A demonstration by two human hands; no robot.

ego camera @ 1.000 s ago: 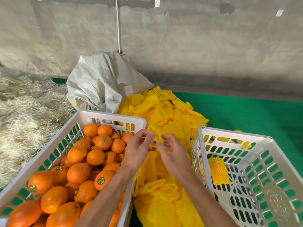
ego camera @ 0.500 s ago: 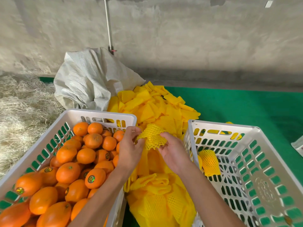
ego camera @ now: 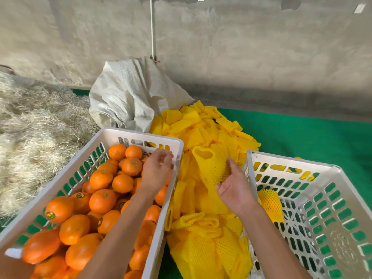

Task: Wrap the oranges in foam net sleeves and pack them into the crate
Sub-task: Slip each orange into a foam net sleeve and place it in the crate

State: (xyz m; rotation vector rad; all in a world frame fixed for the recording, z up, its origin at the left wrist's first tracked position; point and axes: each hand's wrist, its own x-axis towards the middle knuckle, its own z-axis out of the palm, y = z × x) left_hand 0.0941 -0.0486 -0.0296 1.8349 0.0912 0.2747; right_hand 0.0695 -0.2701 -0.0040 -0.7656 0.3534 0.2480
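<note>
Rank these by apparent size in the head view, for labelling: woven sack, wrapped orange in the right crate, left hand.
1. woven sack
2. left hand
3. wrapped orange, possibly equal to the hand; differing camera distance makes this unsure.

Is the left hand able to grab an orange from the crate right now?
Probably yes. The left hand hovers empty inside the crate, right above the oranges, with nothing between them. The right hand alone holds the foam sleeve.
</note>
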